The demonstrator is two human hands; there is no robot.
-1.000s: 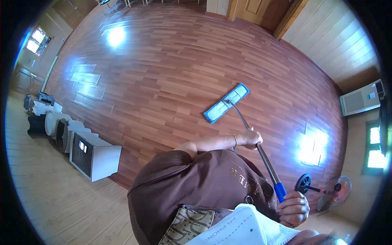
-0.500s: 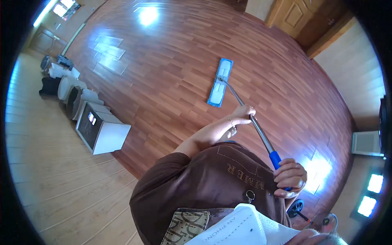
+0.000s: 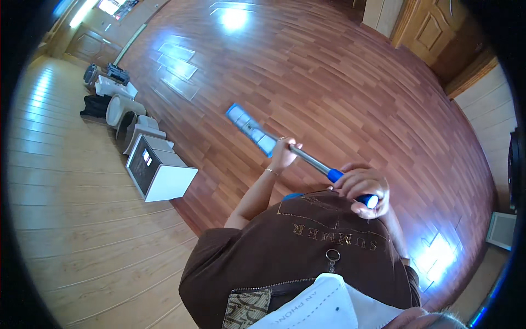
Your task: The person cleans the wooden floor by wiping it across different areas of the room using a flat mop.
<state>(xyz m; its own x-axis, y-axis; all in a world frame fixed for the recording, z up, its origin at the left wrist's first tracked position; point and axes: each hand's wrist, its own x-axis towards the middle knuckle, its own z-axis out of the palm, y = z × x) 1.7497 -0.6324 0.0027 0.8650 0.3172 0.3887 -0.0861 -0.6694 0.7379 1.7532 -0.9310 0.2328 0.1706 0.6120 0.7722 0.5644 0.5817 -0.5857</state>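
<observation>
A flat mop (image 3: 250, 129) with a blue-edged, pale head lies ahead of me, a little left of centre, over the wood-look floor. Its metal pole runs from the head back towards my chest. Partway along the pole, close to the head, my left hand (image 3: 284, 154) is wrapped round it. My right hand (image 3: 364, 185) grips the blue handle at the near end, whose round end cap points up at me. Whether the pad touches the floor I cannot tell.
Along the left wall stand a white and dark cabinet (image 3: 171, 183), a pale rounded chair (image 3: 119, 109) and several other furnishings. A wooden door (image 3: 433, 30) is at the far right. Light reflections shine on the brown floor (image 3: 339, 98).
The mop head has swung left and nearer, turning to slant the other way. Both hands have shifted left and forward, still on the pole and handle. The view has turned slightly.
</observation>
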